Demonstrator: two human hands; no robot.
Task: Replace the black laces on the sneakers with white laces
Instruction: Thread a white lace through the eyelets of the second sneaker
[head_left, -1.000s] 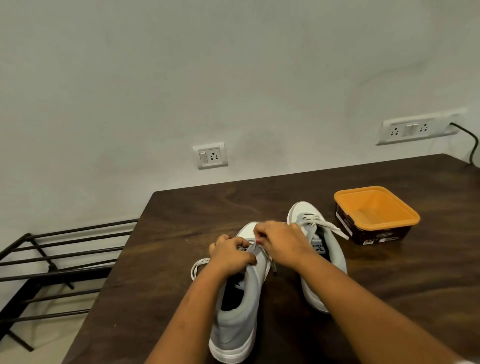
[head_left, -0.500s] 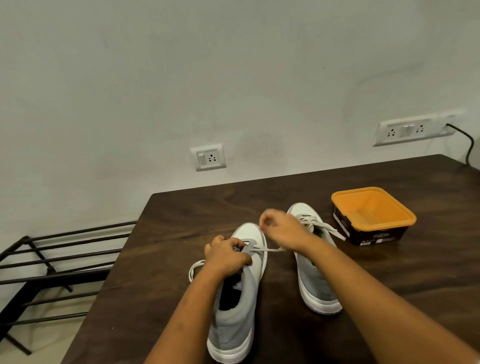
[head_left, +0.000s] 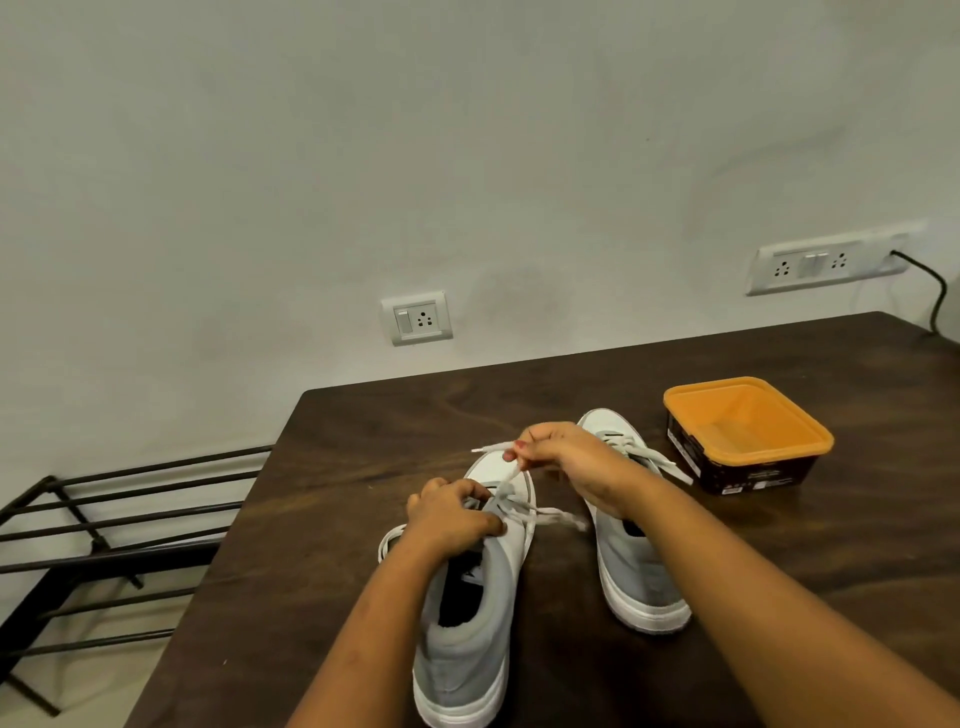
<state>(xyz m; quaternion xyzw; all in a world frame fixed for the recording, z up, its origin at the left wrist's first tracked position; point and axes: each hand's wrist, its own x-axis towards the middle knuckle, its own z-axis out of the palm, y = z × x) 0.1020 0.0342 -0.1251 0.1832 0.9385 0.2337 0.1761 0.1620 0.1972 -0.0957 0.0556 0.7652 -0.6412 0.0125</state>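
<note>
The white lace (head_left: 550, 516) is partly threaded through the lower eyelets of the near sneaker (head_left: 467, 639), which stands on the counter (head_left: 363, 467) toe toward the wall. One slack run trails off its right side and a loop lies by its left. The right hand (head_left: 566, 457) hovers above the toe, its fingers (head_left: 524, 447) pinched shut on the free end, with the tip sticking out leftward. The left hand (head_left: 452, 519) is curled round the upper beside the eyelets, steadying the shoe; I cannot tell whether it also traps a strand. The far sneaker (head_left: 634, 566) stands just beside it, already carrying a white lace (head_left: 649, 457). No black lace shows anywhere.

The step in hand looks like drawing the end through and taking up slack before the next crossing. It should go well if the pull runs along the eyelet's line, the lace stays flat rather than twisted, and the left hand keeps the shoe pinned so it does not skate. The two ends should also be checked for even length.

Bare counter lies ahead and to the left, so the lace can be drawn out that way. The left edge is close, with a black rack (head_left: 130, 519) below it. To the right, an orange tub (head_left: 748, 431) sits near the far sneaker's toe and narrows a sweep that way.
</note>
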